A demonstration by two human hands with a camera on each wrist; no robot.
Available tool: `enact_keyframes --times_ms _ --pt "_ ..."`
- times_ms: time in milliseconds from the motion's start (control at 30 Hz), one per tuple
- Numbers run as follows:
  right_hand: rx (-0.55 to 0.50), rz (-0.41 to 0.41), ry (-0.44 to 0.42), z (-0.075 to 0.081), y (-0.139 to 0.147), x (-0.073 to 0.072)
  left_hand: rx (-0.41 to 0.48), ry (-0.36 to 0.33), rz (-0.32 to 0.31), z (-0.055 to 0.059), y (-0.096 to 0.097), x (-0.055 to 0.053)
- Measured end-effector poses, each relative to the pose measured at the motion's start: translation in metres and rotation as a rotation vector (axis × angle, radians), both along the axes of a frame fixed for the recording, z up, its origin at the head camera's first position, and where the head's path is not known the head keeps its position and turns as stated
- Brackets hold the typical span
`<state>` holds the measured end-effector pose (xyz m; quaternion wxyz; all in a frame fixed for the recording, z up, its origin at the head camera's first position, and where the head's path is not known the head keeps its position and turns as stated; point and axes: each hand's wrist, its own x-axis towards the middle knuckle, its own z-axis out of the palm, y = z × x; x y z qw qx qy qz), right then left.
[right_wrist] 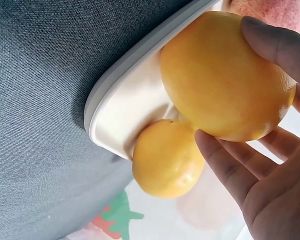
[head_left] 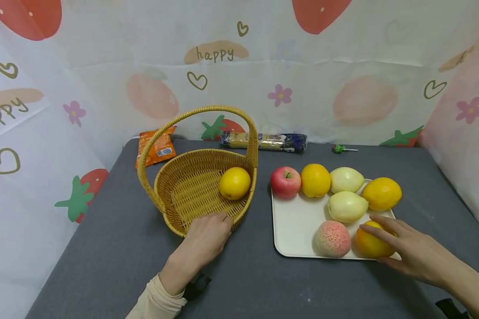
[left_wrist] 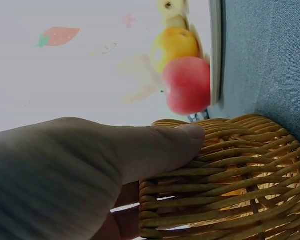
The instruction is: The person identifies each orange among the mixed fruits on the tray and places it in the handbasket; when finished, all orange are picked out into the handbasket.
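My left hand [head_left: 209,235] grips the near rim of a woven wicker basket [head_left: 191,190] with a tall arched handle. In the left wrist view the thumb [left_wrist: 175,145] lies along the weave while the other fingers are partly hidden behind it. Inside the basket, at its right side, sits one yellow fruit [head_left: 234,183]. At the near right corner of a white tray [head_left: 295,230], my right hand [head_left: 411,252] holds an orange [right_wrist: 225,75], thumb on one side and fingers on the other. A pinkish peach [head_left: 333,239] lies just left of that orange.
Along the tray's far side are a red apple [head_left: 286,182], another orange [head_left: 316,180], pale green fruits [head_left: 347,207] and a yellow fruit [head_left: 381,194]. Behind stand an orange snack packet [head_left: 159,148], a long wrapped package [head_left: 263,141] and a lollipop [head_left: 338,149], near the printed curtain [head_left: 223,88].
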<state>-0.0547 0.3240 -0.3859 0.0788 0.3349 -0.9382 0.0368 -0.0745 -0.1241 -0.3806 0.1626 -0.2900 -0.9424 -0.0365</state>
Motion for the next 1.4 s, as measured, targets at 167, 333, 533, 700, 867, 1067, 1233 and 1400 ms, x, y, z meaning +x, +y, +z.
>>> enact_keyframes --times_ms 167,333,533,700,867,1067,1233,1400 --pt "0.001 0.0 0.001 0.0 0.001 0.0 -0.001 0.004 0.0 0.0 0.0 0.0" --pt "0.002 0.003 0.014 0.0 0.0 0.001 -0.001 -0.003 0.003 0.0 0.0 0.0" --pt "0.004 -0.013 0.01 0.002 0.001 0.001 -0.001 -0.012 0.006 0.0 0.0 0.0" --pt "-0.004 0.004 0.035 0.004 0.003 0.002 0.001 -0.006 0.005 -0.001 0.0 0.0" --pt "-0.032 0.017 0.066 0.011 0.003 0.002 -0.003 0.0 0.007 -0.001 0.0 0.0" --pt "-0.05 0.006 0.119 0.029 -0.005 -0.001 -0.006 -0.002 0.01 0.0 0.001 -0.001" --pt "-0.063 0.021 0.163 0.044 -0.018 -0.011 -0.007 -0.011 0.012 0.0 0.001 0.0" --pt "-0.059 0.053 0.181 0.059 -0.033 -0.022 -0.008 -0.009 0.011 0.0 0.001 0.0"
